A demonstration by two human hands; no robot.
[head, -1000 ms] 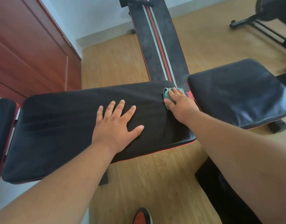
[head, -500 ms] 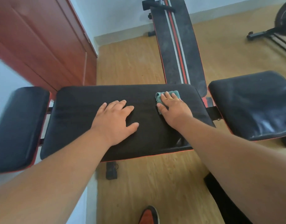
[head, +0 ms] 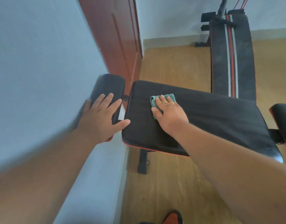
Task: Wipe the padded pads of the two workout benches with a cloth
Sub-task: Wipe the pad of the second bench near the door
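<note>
A long black pad (head: 211, 120) of the near workout bench runs across the middle of the view. My right hand (head: 169, 113) lies flat on a small green cloth (head: 156, 100) and presses it onto the left part of that pad. My left hand (head: 101, 118) rests with spread fingers on the smaller black end pad (head: 110, 84) at the left, its thumb reaching the long pad's corner. Part of a third black pad (head: 284, 117) shows at the right edge. A second bench with a striped black pad (head: 231, 54) stands behind.
A pale wall (head: 42, 70) and a reddish wooden door (head: 121, 38) close off the left side. Wooden floor (head: 171, 183) lies under and behind the bench. A bench foot (head: 142, 164) stands below the long pad. My orange shoe (head: 173, 215) shows at the bottom.
My right hand has slid the cloth leftward along the long pad. My left hand has left the long pad and now rests on the end pad. The view has swung left.
</note>
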